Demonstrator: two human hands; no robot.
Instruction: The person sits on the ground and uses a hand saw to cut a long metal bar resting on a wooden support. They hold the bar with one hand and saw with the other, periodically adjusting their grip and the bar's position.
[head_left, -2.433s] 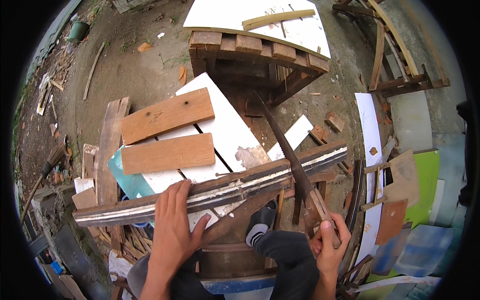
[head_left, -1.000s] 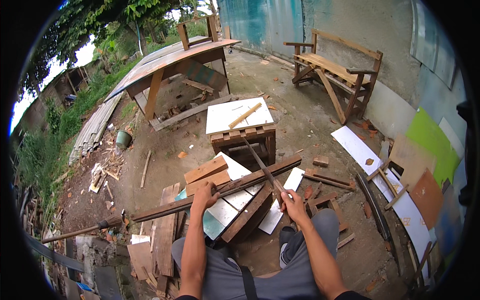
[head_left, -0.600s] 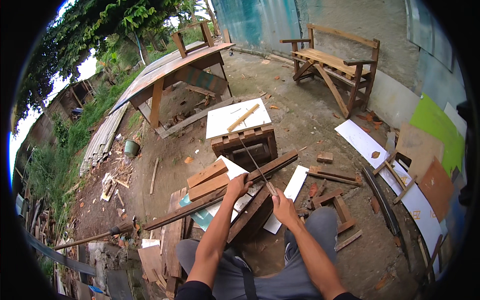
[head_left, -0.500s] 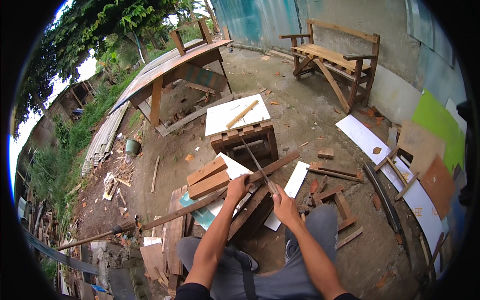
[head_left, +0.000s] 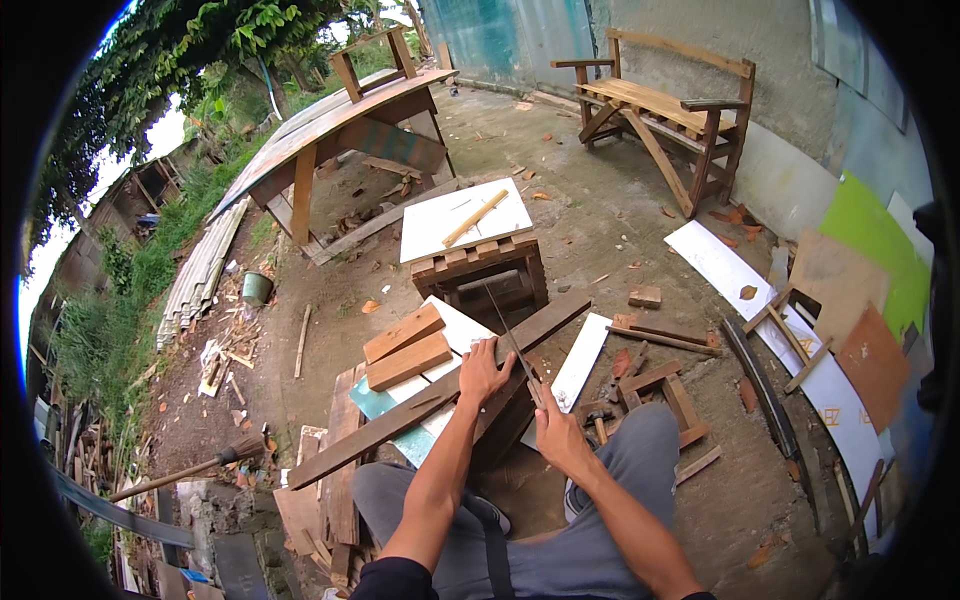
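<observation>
A long dark-brown wooden plank (head_left: 372,434) lies aslant in front of me, its wide face up, over a low wooden support (head_left: 495,432). My left hand (head_left: 484,374) presses down on the plank near its middle, fingers bent over it. In my right hand (head_left: 556,430), fingers wrapped round the handle, is a handsaw (head_left: 514,343). Its narrow blade points away from me across the plank, just right of my left hand. I cannot tell how deep the teeth sit. Two short brown wood blocks (head_left: 408,360) lie beyond the plank on a white board.
Ahead stands a small slatted stool (head_left: 480,262) with a white board (head_left: 425,228) and a wood strip (head_left: 475,219) on top. A hammer (head_left: 599,425) and a wooden frame (head_left: 685,410) lie by my right knee. Farther off are a bench (head_left: 650,105) and a large table (head_left: 290,150).
The plank has turned so its wide face shows more, and its near left end sits lower. My left hand lies flatter on it. The saw and right hand have shifted slightly left and nearer.
</observation>
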